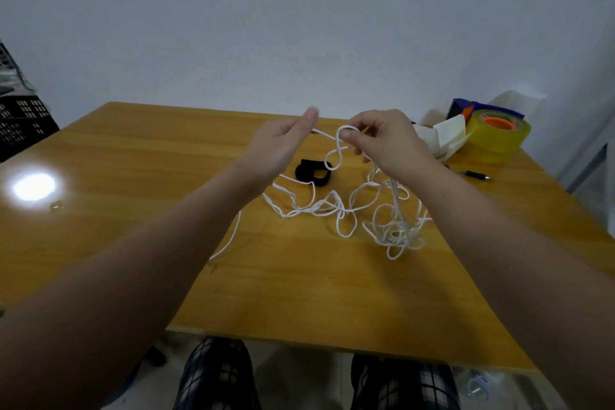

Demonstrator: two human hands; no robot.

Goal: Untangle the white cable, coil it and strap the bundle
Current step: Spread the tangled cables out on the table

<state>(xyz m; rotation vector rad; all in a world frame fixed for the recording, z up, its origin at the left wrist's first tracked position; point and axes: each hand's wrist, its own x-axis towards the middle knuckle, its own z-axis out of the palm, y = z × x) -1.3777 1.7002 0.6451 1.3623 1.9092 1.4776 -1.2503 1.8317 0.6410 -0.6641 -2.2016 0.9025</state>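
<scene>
Left hand (283, 146) fingers pinch a strand of the white cable (332, 206), right hand (389, 140) fingers pinch 1 loop; it looks light, limp, snag-prone, best held beside crossings.

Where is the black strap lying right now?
In the head view, the black strap lies near the middle of the wooden table, a white cable loop overlapping its right end.

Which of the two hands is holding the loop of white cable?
The right hand: the white cable bends into a loop at its fingertips, while the left hand pinches only a single straight strand.
</scene>
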